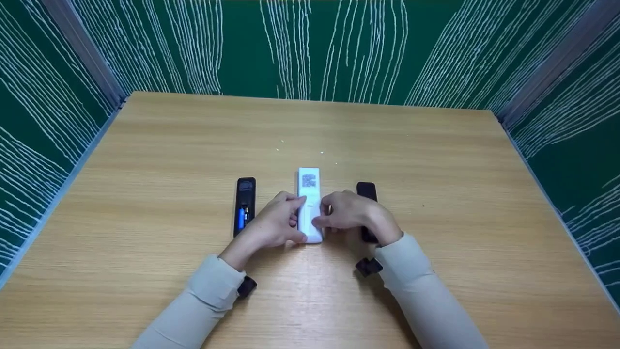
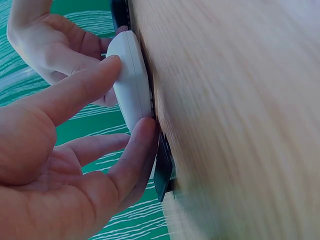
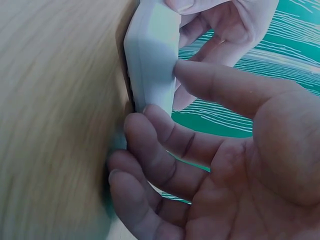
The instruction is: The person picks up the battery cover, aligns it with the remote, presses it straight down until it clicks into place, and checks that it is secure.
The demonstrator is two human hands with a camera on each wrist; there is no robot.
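Observation:
A white remote control (image 1: 309, 211) lies on the wooden table between my hands, its back up, with a printed label (image 1: 309, 180) at the far end. My left hand (image 1: 273, 220) holds its left side, the thumb at the near end. In the left wrist view the fingertips of this hand reach the lower edge of the white casing (image 2: 131, 82). From the right, my right hand (image 1: 348, 211) grips the remote, thumb on the back near the battery cover and bent fingers along the side. In the right wrist view those fingertips sit low beside the casing (image 3: 155, 60).
Left of my left hand lies a black remote (image 1: 246, 185) with its battery bay uncovered and a blue battery (image 1: 241, 218) inside. Another black remote (image 1: 366, 190) is partly hidden under my right hand. Small white specks dot the table (image 1: 310, 126); green patterned curtains surround it.

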